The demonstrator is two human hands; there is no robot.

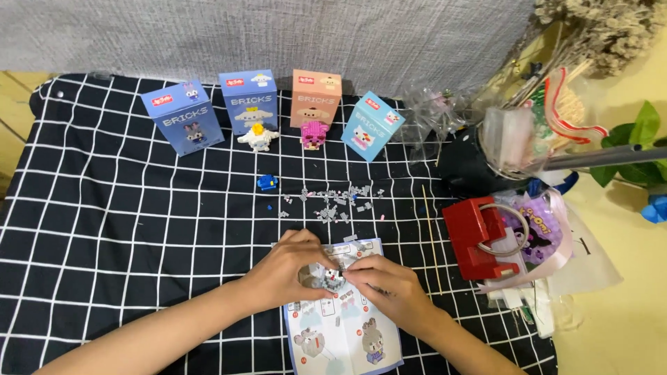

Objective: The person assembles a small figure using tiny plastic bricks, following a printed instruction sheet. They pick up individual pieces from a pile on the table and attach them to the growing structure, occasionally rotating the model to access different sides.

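Two hands at mid-build: left hand (288, 269) and right hand (382, 281) pinch a small grey brick figure (332, 276) over the instruction sheet (344, 333); fingers closed round it. Next move probably calls for another piece from the loose grey bricks (337, 201) just beyond on the bench (125, 208); needs a careful fingertip press.

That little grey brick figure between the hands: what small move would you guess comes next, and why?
Probably a reach to the loose grey pieces for one more brick. The left hand and right hand both pinch the small figure, which looks unfinished, over the instruction sheet, and the pieces lie scattered on the checked cloth just beyond.
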